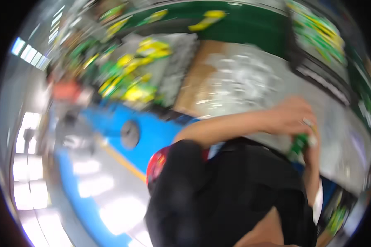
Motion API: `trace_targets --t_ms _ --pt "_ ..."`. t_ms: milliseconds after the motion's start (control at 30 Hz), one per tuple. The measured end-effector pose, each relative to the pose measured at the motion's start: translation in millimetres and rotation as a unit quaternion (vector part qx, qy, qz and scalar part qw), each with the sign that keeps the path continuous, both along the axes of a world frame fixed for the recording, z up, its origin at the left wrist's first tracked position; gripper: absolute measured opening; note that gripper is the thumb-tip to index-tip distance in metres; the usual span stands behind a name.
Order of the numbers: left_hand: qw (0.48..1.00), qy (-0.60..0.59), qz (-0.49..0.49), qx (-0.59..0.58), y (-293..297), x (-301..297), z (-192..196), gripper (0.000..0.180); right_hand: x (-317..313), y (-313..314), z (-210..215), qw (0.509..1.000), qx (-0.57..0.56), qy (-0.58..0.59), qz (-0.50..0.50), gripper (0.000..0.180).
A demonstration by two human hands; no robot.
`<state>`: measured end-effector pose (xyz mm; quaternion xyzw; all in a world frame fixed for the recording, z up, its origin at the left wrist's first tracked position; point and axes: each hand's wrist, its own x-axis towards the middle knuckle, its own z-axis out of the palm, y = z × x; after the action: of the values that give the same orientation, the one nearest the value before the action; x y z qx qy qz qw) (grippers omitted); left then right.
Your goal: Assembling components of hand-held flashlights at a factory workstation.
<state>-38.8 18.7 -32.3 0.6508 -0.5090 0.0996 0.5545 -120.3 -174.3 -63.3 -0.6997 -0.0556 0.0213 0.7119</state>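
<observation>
Motion smears the whole view. My left hand [290, 115] reaches across to the right, its fingers curled, a ring on one of them. Just below it is a small green piece [299, 145] with a pale bit at its side, and my left hand seems closed around it. My right hand [314, 142] comes up from below and meets the left at this piece; its fingers are mostly hidden. Beyond my left forearm, a heap of clear, shiny small parts [247, 78] lies on the grey worktop [338, 144].
At the left, a tray [175, 70] holds yellow and green parts [138, 61]. A dark bin [321, 80] of similar parts stands at the far right. A brown board [198, 78] lies beside the clear heap. A round grey disc [130, 134] shows on the blue surface [107, 123].
</observation>
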Motion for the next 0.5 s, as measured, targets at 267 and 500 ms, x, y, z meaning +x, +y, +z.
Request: trace_targets --t_ms 267,500 --pt "0.959 -0.193 0.175 -0.114 12 -2 -3 0.012 33 8 -6 0.990 0.086 0.040 0.104 0.041" --pt "0.959 -0.197 0.175 -0.106 23 -6 -9 0.010 41 21 -27 0.976 0.175 0.127 0.020 0.043"
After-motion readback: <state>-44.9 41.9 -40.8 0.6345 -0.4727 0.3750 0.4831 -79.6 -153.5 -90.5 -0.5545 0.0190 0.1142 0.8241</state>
